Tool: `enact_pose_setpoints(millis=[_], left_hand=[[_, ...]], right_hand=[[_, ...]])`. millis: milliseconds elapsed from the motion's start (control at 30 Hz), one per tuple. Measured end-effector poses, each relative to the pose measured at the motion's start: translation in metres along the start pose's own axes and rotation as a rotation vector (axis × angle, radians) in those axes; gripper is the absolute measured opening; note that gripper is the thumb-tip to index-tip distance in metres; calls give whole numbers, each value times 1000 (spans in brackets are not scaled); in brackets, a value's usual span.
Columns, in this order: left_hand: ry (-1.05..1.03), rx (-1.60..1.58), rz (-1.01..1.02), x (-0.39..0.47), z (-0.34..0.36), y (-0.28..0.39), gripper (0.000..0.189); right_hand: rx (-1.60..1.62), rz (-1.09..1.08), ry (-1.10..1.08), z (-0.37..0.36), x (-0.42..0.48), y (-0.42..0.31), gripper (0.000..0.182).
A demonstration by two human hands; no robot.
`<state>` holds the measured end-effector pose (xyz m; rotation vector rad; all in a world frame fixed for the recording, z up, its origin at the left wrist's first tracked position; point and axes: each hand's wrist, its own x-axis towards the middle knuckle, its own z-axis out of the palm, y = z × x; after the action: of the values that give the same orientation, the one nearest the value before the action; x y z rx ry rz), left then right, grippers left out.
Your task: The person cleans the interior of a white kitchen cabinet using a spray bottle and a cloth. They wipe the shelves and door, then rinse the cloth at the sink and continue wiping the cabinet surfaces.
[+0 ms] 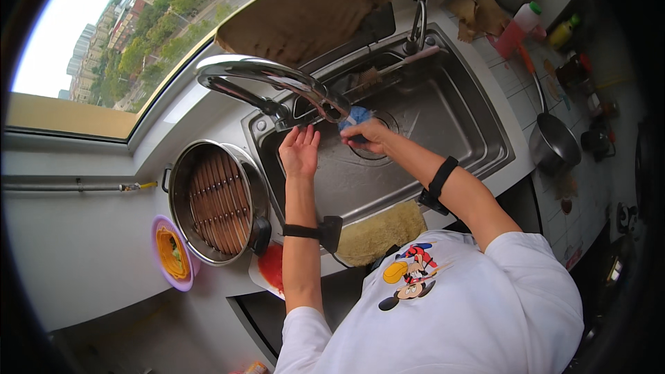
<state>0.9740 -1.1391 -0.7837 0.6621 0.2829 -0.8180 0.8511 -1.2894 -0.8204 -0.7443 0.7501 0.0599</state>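
Note:
My right hand grips a blue scrubber, whose exact kind I cannot tell. It is right at the outlet of the curved chrome faucet, over the stainless steel sink. Beyond my fingers, part of the round drain shows. My left hand is held palm up near the sink's left side, below the faucet's base, with its fingers stretched out and nothing in it. Whether water is running cannot be made out clearly.
Left of the sink stands a steel pot with a slatted wooden rack, beside a purple bowl. A yellow towel lies on the sink's front edge. A brush rests at the back. To the right is a saucepan.

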Motion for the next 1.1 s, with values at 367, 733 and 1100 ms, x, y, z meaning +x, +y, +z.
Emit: enact_pose_setpoints(millis=[367,733,1100], left_hand=[[-136,89,155,-4,23,-4,82],[-1072,2177,824,-64,57,-55,85],[-801,2390,796,-36,48,-89,22]], right_hand=[[-161,113,-97,-23,-30,13,35],[-598,80,-275,-13,-90,-23,26],[-1543,-427,151,-15,-80,-9,31]])
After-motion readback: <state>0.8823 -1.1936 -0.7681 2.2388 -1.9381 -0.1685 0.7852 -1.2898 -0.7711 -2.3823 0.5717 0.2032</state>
